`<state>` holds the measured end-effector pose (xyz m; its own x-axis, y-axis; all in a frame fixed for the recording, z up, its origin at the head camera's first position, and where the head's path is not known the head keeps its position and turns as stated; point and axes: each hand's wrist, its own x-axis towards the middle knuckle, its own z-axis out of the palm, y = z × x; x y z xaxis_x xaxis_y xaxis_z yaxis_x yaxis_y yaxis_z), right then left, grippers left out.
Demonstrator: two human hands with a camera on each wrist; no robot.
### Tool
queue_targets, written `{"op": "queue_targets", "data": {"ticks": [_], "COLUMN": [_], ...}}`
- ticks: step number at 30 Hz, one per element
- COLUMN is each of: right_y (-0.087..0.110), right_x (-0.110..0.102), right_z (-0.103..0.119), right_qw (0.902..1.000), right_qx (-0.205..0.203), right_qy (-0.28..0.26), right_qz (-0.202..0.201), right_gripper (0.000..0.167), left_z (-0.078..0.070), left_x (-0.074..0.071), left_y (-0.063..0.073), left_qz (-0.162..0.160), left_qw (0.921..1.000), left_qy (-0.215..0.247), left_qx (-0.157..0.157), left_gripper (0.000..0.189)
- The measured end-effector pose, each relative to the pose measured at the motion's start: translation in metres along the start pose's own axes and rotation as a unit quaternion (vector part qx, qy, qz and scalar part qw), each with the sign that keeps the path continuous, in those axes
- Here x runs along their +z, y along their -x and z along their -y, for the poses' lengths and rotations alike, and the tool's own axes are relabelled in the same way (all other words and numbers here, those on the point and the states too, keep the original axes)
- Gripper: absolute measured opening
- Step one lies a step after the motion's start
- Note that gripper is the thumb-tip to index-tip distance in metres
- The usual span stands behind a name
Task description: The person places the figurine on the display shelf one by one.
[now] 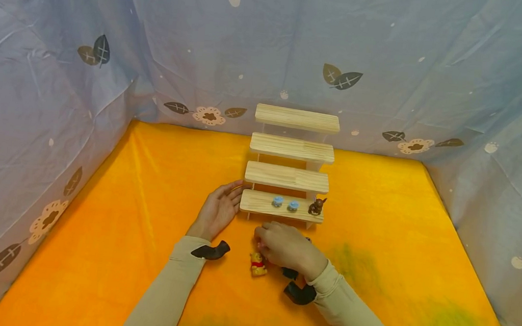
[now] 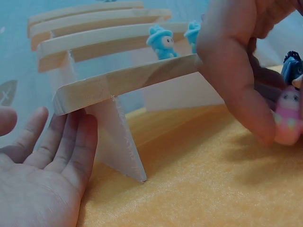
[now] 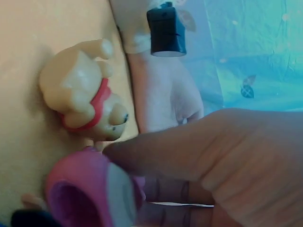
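Note:
A tiered wooden display stand (image 1: 258, 203) has several steps. My left hand (image 1: 220, 208) is at the left end of its lowest step, its fingers extended and touching the board's edge in the left wrist view. In front of the stand, my right hand (image 1: 284, 244) pinches a small pink figurine (image 3: 78, 175) whose hollow underside shows in the right wrist view. A yellow bear figurine in a red shirt (image 1: 258, 266) sits on the cloth beside that hand. On the lowest step stand two light-blue figurines (image 1: 278, 201) and a brown figurine (image 1: 317, 207).
A dark blue figurine (image 2: 292, 68) appears just behind the pink one, partly cut off. Orange cloth (image 1: 171, 186) covers the surface. Grey-blue patterned fabric (image 1: 297, 48) hangs at the back and on both sides. The stand's upper steps (image 1: 290, 147) rise toward the back fabric.

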<state>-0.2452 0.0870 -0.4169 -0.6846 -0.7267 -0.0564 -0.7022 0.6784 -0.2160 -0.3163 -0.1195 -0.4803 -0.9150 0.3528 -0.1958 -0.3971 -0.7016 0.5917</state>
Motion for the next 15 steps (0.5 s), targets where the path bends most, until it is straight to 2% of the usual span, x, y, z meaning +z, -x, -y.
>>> {"op": "queue_targets", "data": {"ticks": [2,6,10,15], "right_y": [0.000,-0.001,-0.003,-0.006], "right_x": [-0.002,-0.013,-0.032,-0.057], "right_z": [-0.001,0.001,0.008,0.014], "right_qw": [0.9999,0.9992,0.9965,0.9920], "right_qx": [-0.008,-0.019,-0.026,-0.039], "right_qy": [-0.007,-0.032,-0.075,-0.118], "right_qz": [0.001,0.012,0.027,0.024], "right_gripper": [0.002,0.008,0.012,0.011], "left_z": [0.000,0.000,0.000,0.001], "left_x": [0.000,0.000,0.000,-0.001], "left_y": [0.000,0.000,-0.001,-0.002], "left_qz": [0.001,0.002,-0.002,-0.004], "left_qw": [1.0000,1.0000,1.0000,1.0000], "left_qy": [-0.002,-0.003,0.002,0.002], "left_qx": [0.000,-0.001,0.002,0.005], "left_gripper": [0.035,0.035,0.037,0.039]}}
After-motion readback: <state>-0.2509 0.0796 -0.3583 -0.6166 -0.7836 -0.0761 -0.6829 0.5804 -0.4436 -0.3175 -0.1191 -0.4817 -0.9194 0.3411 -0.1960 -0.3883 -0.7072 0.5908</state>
